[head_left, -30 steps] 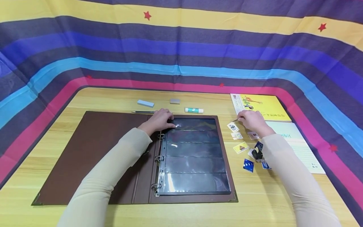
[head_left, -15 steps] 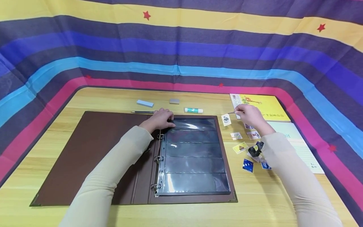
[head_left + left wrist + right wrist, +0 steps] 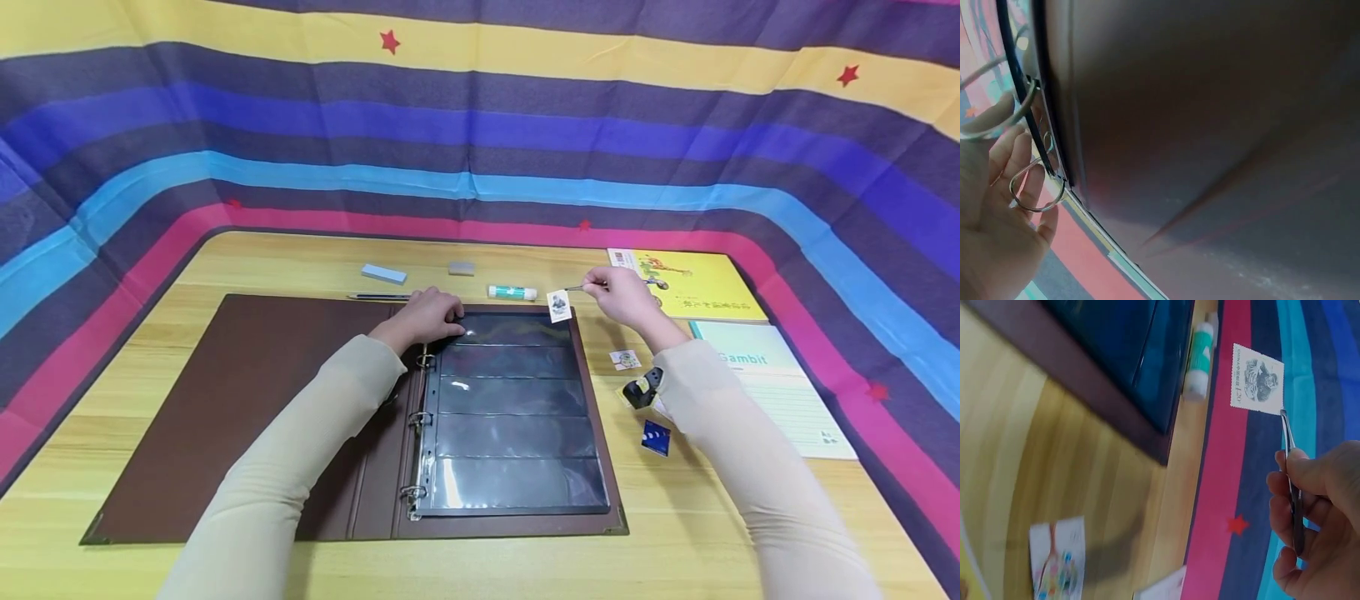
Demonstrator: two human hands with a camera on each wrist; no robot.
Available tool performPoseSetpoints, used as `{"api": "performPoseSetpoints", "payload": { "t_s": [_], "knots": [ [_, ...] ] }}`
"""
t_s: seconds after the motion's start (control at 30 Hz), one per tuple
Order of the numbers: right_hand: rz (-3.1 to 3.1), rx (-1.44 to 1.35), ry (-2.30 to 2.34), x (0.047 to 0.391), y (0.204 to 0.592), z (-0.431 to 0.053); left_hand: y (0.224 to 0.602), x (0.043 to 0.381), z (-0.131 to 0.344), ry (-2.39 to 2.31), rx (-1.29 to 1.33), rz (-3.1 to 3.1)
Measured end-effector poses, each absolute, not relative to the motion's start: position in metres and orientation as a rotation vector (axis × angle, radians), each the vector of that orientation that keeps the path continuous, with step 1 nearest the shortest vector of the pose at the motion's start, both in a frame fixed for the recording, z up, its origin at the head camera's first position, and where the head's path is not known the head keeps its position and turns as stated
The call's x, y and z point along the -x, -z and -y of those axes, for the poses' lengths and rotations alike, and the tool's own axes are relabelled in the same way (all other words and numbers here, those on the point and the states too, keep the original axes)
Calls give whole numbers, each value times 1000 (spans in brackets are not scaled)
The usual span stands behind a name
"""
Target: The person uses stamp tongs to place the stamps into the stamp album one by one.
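Head view shows us what has just changed: the small stamp (image 3: 558, 307), which a second ago was on the right with the other stamps, has come leftward and now appears over the top right corner of the binder (image 3: 292, 392). We judge this to be the carrying part of the work, with the stamp clear of its neighbours but not yet in a pocket. From the right wrist it stands out against the striped cloth (image 3: 1260, 481), so we take it to be in the air, held by one corner in the tips of the tweezers (image 3: 1297, 519).

Our right hand (image 3: 626, 296) reaches forward and inward, the thumb and fingers closed around the tweezers, which point left towards the page (image 3: 517, 392). Beneath that forearm, the white stamp (image 3: 625, 360) and the blue stamp (image 3: 656, 437) lie on the table (image 3: 525, 571), to the right of the binder.

Our left hand (image 3: 426, 319) has stayed where it was, at the binder's top edge, its thumb reaching to the upper left of the page, above the rings (image 3: 426, 360). From the left wrist its fingers look loosely bent, just beside the metal; whether they nip the page we cannot tell. The glue stick (image 3: 512, 292) lies near the stamp, beyond the binder's top edge, touched by neither hand
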State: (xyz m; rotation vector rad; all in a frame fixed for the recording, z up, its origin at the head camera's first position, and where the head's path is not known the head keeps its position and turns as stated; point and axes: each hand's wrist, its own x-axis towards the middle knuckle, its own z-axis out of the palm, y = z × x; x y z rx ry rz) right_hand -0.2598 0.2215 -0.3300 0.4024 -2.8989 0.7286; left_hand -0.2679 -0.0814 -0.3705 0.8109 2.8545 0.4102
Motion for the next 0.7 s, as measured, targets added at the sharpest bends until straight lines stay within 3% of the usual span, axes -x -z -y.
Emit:
{"api": "performPoseSetpoints", "payload": {
  "t_s": [0.7],
  "knots": [
    [2913,-425,-778,273,337,-153,370,266,81,-341,-852,-2844]
  ]
}}
